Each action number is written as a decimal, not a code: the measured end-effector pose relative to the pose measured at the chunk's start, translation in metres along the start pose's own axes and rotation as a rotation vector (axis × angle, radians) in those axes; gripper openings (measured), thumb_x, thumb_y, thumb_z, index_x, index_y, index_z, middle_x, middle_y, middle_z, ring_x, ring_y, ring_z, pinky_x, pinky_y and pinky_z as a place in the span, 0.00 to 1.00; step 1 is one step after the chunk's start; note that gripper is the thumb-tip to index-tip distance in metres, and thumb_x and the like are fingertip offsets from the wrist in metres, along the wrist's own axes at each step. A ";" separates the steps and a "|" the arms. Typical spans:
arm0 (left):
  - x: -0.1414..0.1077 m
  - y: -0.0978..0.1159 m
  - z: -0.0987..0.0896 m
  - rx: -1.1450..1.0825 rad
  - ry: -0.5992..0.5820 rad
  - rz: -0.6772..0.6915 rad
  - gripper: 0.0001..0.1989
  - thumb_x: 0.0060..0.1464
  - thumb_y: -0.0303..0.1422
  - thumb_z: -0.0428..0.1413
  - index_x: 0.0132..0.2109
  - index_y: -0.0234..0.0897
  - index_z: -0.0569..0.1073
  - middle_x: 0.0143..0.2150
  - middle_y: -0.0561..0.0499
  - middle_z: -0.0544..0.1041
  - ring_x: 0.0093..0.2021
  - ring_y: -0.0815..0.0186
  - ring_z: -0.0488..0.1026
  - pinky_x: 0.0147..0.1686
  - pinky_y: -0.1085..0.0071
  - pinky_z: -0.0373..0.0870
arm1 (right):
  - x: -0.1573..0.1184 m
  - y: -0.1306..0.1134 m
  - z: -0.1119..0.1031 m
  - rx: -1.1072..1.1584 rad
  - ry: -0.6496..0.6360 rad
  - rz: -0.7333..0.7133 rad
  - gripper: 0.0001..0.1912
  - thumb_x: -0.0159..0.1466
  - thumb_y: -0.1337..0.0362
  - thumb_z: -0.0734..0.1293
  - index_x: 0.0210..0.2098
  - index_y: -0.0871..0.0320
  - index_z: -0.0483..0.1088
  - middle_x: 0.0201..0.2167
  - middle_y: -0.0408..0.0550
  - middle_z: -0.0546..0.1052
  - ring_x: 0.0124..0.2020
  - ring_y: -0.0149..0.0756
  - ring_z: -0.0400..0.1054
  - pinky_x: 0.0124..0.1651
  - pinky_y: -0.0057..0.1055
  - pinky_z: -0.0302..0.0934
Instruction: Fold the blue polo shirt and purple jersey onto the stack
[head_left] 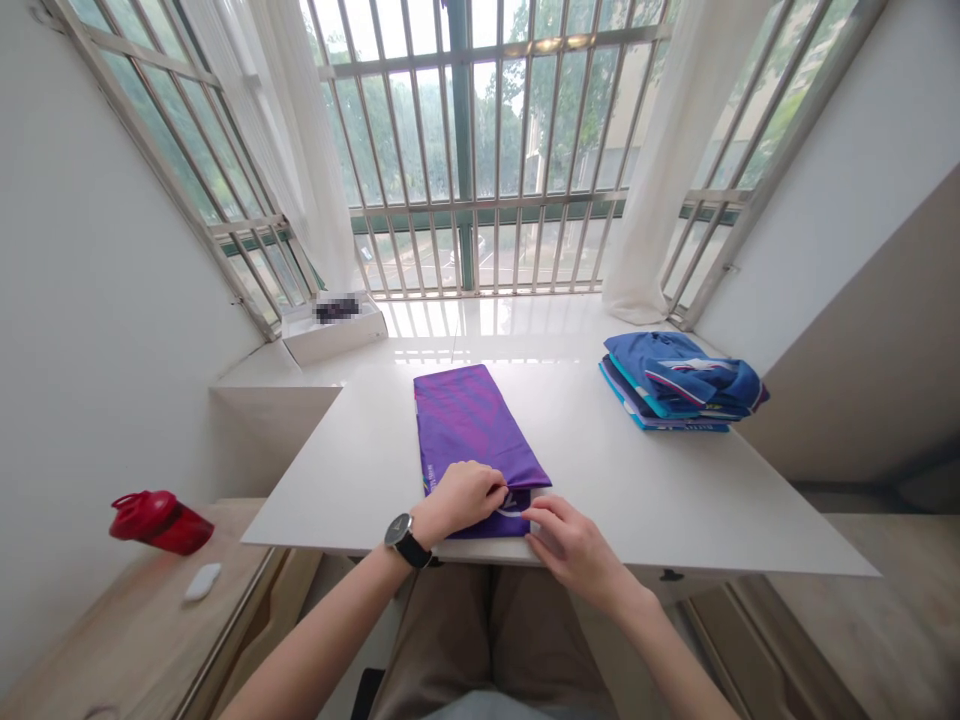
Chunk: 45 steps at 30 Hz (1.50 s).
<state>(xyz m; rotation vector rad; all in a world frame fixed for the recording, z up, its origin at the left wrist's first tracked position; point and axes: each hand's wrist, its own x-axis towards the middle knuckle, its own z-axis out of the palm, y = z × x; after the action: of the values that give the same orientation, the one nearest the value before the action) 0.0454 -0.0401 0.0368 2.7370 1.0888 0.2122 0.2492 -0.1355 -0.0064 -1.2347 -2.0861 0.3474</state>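
A folded purple shirt (pixel 480 420) with pinkish stripes lies lengthwise on the white table (pixel 360 460), its near end by the table's front edge. Over that near end rests my left hand (pixel 465 495), a black watch on its wrist, with the fingers curled and pinching the fabric at a fold. My right hand (pixel 574 550) is at the shirt's near right corner, thumb and fingertips closed on its edge. Between the two hands a darker part with a white mark shows under the top layer. Some of the left fingers are hidden.
At the table's right sits a stack of folded blue clothes (pixel 675 385). A white box (pixel 334 325) with a blurred item stands on the sill at left. A red shaker bottle (pixel 161 522) and a small white object (pixel 202 583) lie on a lower wooden surface. Barred windows face me.
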 end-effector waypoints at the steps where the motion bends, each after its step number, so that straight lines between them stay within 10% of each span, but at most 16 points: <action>1: 0.001 -0.005 0.000 -0.063 0.007 -0.023 0.12 0.63 0.35 0.51 0.38 0.40 0.78 0.34 0.50 0.81 0.34 0.63 0.77 0.33 0.73 0.66 | 0.001 -0.001 0.000 -0.030 -0.019 -0.010 0.15 0.63 0.69 0.66 0.50 0.54 0.71 0.47 0.52 0.73 0.46 0.39 0.71 0.49 0.34 0.68; 11: -0.002 -0.006 -0.002 -0.236 0.105 -0.117 0.11 0.62 0.35 0.50 0.40 0.41 0.77 0.35 0.52 0.82 0.35 0.64 0.77 0.32 0.73 0.63 | 0.020 -0.006 0.003 -0.252 -0.081 -0.231 0.09 0.68 0.69 0.60 0.38 0.55 0.73 0.41 0.51 0.76 0.37 0.37 0.69 0.40 0.33 0.66; 18: 0.000 -0.004 -0.011 -0.227 0.152 -0.147 0.10 0.62 0.35 0.50 0.39 0.41 0.77 0.34 0.52 0.81 0.33 0.64 0.75 0.30 0.73 0.61 | 0.040 -0.001 0.013 -0.108 -0.112 0.054 0.09 0.69 0.65 0.57 0.41 0.55 0.69 0.34 0.46 0.77 0.31 0.36 0.72 0.34 0.30 0.62; 33: -0.003 -0.003 -0.012 -0.233 0.164 -0.142 0.09 0.63 0.35 0.51 0.40 0.42 0.76 0.36 0.53 0.81 0.36 0.64 0.76 0.33 0.72 0.64 | 0.062 0.017 0.007 0.069 -0.244 0.204 0.12 0.66 0.60 0.62 0.30 0.55 0.73 0.25 0.42 0.77 0.25 0.32 0.67 0.28 0.27 0.54; 45: -0.043 0.013 0.018 -0.074 0.250 -0.102 0.06 0.60 0.30 0.55 0.45 0.41 0.73 0.40 0.50 0.77 0.41 0.60 0.72 0.42 0.65 0.68 | 0.070 0.015 0.001 -0.102 -0.212 0.389 0.08 0.60 0.64 0.65 0.25 0.56 0.72 0.24 0.45 0.78 0.25 0.34 0.68 0.29 0.29 0.53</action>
<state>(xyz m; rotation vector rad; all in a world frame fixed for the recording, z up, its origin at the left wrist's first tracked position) 0.0271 -0.0813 0.0193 2.6321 1.2500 0.5803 0.2363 -0.0683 0.0133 -1.7356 -2.0486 0.5729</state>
